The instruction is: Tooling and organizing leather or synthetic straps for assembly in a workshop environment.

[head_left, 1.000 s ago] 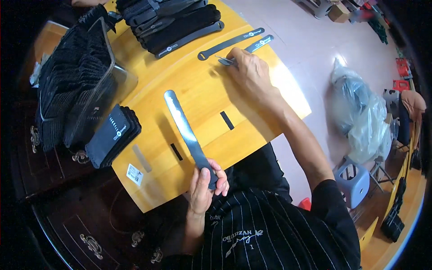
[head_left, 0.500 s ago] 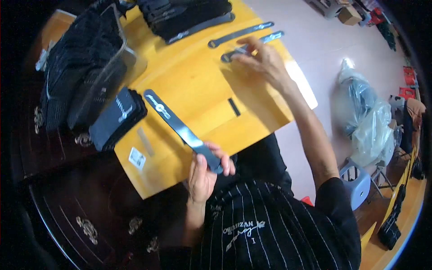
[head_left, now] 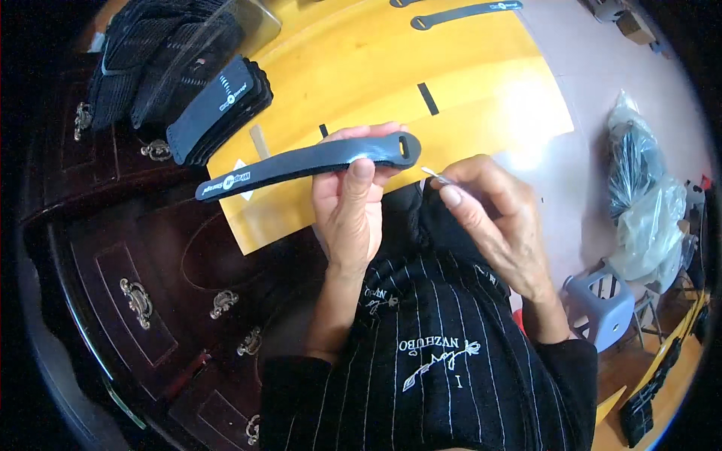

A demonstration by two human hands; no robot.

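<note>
My left hand [head_left: 350, 210] grips a long dark grey strap [head_left: 293, 159] with black edging, held level, its slotted rounded end at the right and white printing near its left end. Just right of that end, my right hand [head_left: 496, 218] pinches a slim metal tool [head_left: 435, 174] between thumb and finger, its tip pointing toward the strap without visible contact. A stack of dark straps [head_left: 214, 113] lies at the yellow board's [head_left: 481, 90] left side. Another loose strap [head_left: 462, 13] lies along the far edge, with part of one more beside it.
A large pile of black straps [head_left: 150, 52] in clear plastic stands upper left, above a dark drawer cabinet [head_left: 120, 255]. On the floor to the right are plastic bags [head_left: 639, 233] and a blue stool [head_left: 598, 308]. A wooden ledge with black items [head_left: 639, 406] is lower right.
The strap in my left hand has turned from upright to level, slot end rightward. My right hand has come down from the far straps to beside it with the metal tool. The view has shifted.
</note>
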